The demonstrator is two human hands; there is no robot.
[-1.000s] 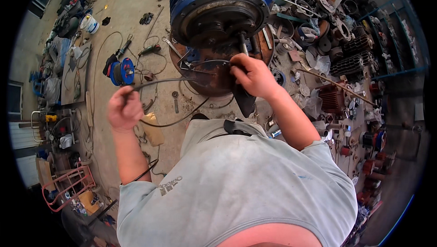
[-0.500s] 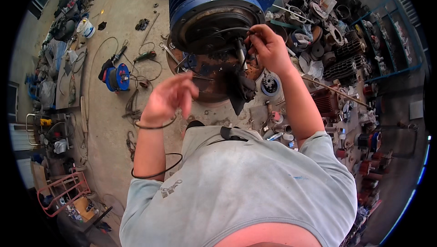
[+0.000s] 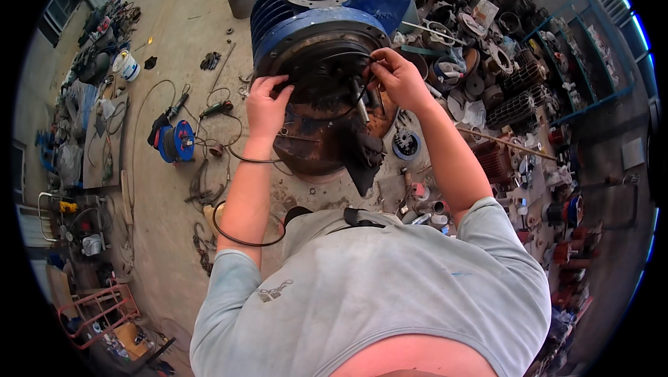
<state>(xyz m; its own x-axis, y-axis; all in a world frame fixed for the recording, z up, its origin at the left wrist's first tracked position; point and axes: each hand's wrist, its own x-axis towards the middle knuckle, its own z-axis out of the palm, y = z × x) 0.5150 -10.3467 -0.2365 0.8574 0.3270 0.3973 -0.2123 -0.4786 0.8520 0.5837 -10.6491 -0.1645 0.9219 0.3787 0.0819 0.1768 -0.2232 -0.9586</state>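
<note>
Both hands work at the open face of the big blue motor housing [image 3: 316, 26] standing on the workshop floor [image 3: 174, 50], the left hand [image 3: 268, 102] clenched at its dark rim to steady a thin black cable [image 3: 341, 109] that the right hand [image 3: 396, 78] pinches, feeding it around inside.

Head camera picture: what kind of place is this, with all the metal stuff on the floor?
Most likely a motor repair workshop. A big blue motor housing stands on the concrete floor, with metal machine parts heaped beside it and a blue cable reel nearby.
</note>
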